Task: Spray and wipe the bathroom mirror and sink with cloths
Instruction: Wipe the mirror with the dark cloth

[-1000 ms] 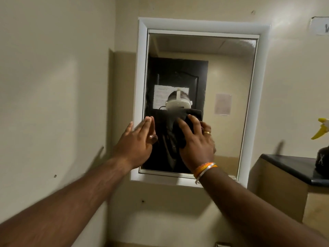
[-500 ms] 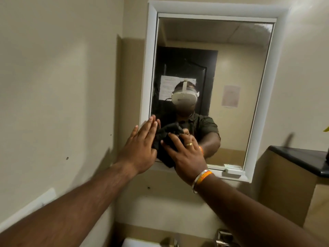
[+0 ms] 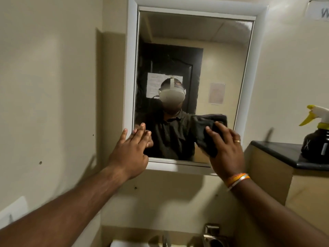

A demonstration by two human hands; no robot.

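A white-framed mirror (image 3: 222, 56) hangs on the beige wall ahead. My right hand (image 3: 226, 150) presses a dark cloth (image 3: 204, 134) flat against the glass near its lower right corner, fingers spread and straight. My left hand (image 3: 131, 150) lies flat with straight fingers on the mirror's lower left corner, partly over the frame. The white rim of the sink (image 3: 124, 244) and a tap (image 3: 165, 240) peek in at the bottom edge.
A spray bottle (image 3: 318, 138) with a dark body and a yellow-and-white trigger stands on a black-topped counter (image 3: 277, 152) at the right. A metal holder (image 3: 213, 237) is fixed to the wall under the mirror. The left wall is close by.
My right hand has slid the cloth from the mirror's lower left across to its lower right. My left hand stays at the lower left corner. The view has tilted, showing the sink edge.
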